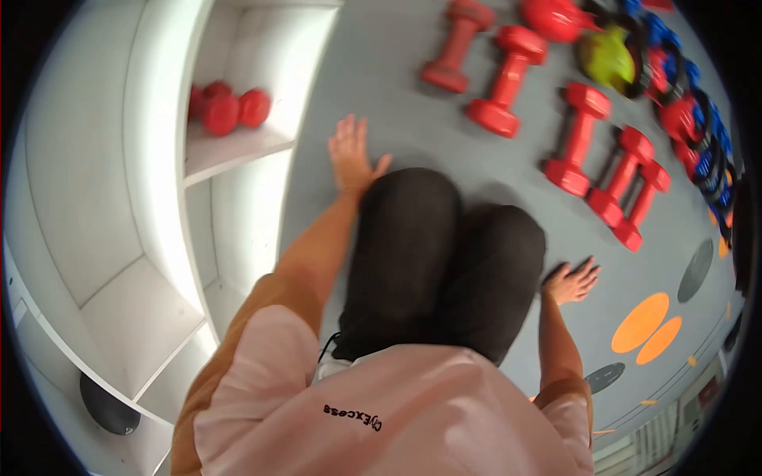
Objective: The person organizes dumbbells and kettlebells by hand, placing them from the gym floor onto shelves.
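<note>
Beside my bent left knee, my left hand (pixel 354 155) rests on the grey floor (pixel 373 87), fingers stretched and thumb apart. On the other side of my knees, my right hand (pixel 571 282) lies on the floor with its fingers spread. Neither hand holds anything. In front of my knees several red dumbbells lie in a slanting row. Among them are a large one (pixel 508 82) toward the upper middle, another (pixel 578 139) right of it, and a smaller one (pixel 642 206) nearest my right hand.
A white shelf unit (pixel 238 163) stands close on my left, with red dumbbells (pixel 222 111) in one compartment and a dark ball (pixel 109 404) lower down. A yellow-green kettlebell (pixel 607 57) and other weights line the upper right. Orange ovals (pixel 640 322) mark the floor at right.
</note>
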